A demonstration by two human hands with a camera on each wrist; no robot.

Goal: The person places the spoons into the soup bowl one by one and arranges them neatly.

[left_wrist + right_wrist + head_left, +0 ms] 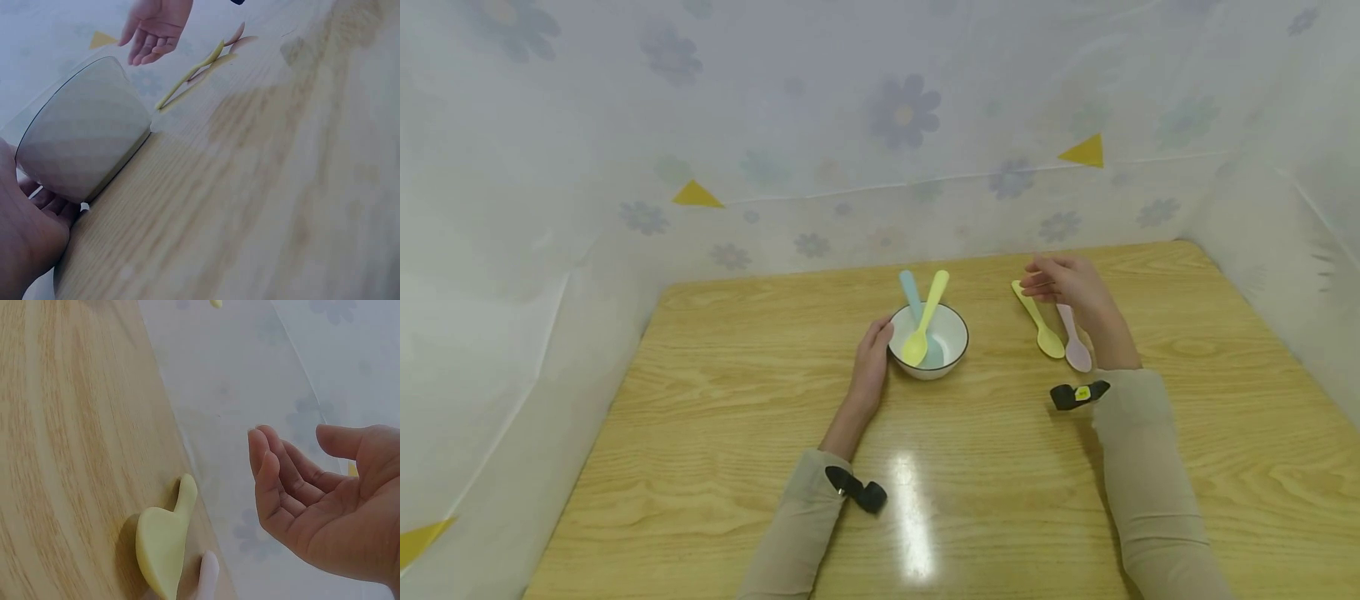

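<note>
I see the white bowl (928, 337) mid-table holding a yellow spoon (925, 321) and a blue spoon (913, 302), handles leaning away, my left hand (871, 360) resting straight-fingered against its side, while my right hand (1063, 283) hovers loosely open over the yellow-green spoon (1039, 321) and pink spoon (1073, 337) lying lengthwise, bowls toward me.
</note>
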